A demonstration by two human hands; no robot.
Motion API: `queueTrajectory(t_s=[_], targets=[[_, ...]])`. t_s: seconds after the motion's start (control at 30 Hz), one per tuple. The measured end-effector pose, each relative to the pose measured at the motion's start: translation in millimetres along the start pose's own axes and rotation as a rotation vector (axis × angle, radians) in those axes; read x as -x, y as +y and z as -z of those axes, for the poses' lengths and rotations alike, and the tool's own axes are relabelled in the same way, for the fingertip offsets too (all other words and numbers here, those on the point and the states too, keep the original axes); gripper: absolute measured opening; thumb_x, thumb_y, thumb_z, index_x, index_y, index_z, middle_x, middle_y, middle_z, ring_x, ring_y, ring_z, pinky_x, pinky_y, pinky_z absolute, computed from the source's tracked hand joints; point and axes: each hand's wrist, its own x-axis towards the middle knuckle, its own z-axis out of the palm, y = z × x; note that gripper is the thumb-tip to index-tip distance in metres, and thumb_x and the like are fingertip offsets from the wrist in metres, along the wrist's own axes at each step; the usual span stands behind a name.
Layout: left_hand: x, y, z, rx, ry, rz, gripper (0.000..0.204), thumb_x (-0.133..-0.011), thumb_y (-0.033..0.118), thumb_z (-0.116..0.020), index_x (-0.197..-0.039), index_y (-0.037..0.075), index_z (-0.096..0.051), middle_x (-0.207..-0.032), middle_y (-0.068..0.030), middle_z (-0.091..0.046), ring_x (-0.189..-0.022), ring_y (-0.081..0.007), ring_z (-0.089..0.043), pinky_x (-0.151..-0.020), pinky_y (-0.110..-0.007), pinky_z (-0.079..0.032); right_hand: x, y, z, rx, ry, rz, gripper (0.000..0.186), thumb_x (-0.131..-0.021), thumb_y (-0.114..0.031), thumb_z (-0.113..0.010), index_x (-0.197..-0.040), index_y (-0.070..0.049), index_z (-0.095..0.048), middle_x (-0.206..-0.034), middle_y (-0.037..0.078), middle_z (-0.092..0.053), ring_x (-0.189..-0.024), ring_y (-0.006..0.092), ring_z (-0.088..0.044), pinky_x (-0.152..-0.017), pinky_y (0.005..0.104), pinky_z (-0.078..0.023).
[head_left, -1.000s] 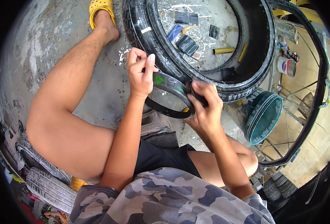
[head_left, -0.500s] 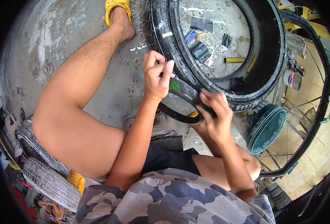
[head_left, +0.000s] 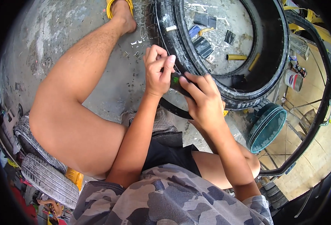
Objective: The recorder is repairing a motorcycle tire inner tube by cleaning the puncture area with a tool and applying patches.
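Between my two hands a black rubber strip (head_left: 177, 84) with a green mark is stretched over a short span. My left hand (head_left: 158, 73) is closed on its left end, thumb upward. My right hand (head_left: 204, 99) grips the strip close by, fingers bent over it and covering much of it. Below my hands hangs a curved black rubber band (head_left: 174, 109); whether it belongs to the same piece I cannot tell. Just beyond my hands lies a large black tyre (head_left: 272, 48), with a small whitish piece (head_left: 171, 28) on its side.
Inside the tyre are dark rubber scraps (head_left: 203, 47) and a yellowish tube (head_left: 236, 57). To the right stand a teal bucket (head_left: 267, 129), a tin can (head_left: 293, 81) and a black wheel rim (head_left: 324, 97) with spokes. Other tyres (head_left: 51, 182) lie at the lower left.
My right hand has moved left and up along the strip, closer to my left hand. Less of the strip shows between them. My left hand has barely moved.
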Motion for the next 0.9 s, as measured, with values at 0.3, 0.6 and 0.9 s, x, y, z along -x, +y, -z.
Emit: queueTrajectory(t_s=[0.3,0.6,0.9], targets=[[-1,1,0,-0.006,-0.006,0.016,0.043,-0.091,0.022,-0.062,-0.052,0.006,-0.055,-0.078,-0.0040,-0.046,-0.077,-0.0204,-0.044,-0.075,-0.034,-0.035,-2,-6,1,0.156,-0.017,0.104,0.049,-0.065,-0.002,-0.066,-0.114,-0.007,-0.065,-0.112,0.011,-0.062,-0.095,0.0270,-0.056,-0.080,0.0372,-0.048],[-5,4,-7,0.011,-0.038,-0.020,0.043,-0.091,0.024,-0.063,-0.052,0.006,-0.055,-0.077,-0.0035,-0.048,-0.077,-0.0209,-0.044,-0.076,-0.036,-0.033,49,15,6,0.378,0.116,0.340,0.025,-0.075,-0.010,-0.068,-0.099,-0.008,-0.068,-0.116,0.012,-0.065,-0.084,0.0205,-0.061,-0.068,0.0304,-0.046],[-7,0,-6,-0.074,-0.014,-0.143,0.045,-0.094,0.020,-0.058,-0.052,0.004,-0.051,-0.080,-0.0037,-0.048,-0.076,-0.0184,-0.046,-0.071,-0.033,-0.035,90,34,11,0.411,0.135,0.315,0.029,-0.075,-0.015,-0.071,-0.104,-0.009,-0.067,-0.117,0.012,-0.066,-0.084,0.0226,-0.062,-0.069,0.0315,-0.048]])
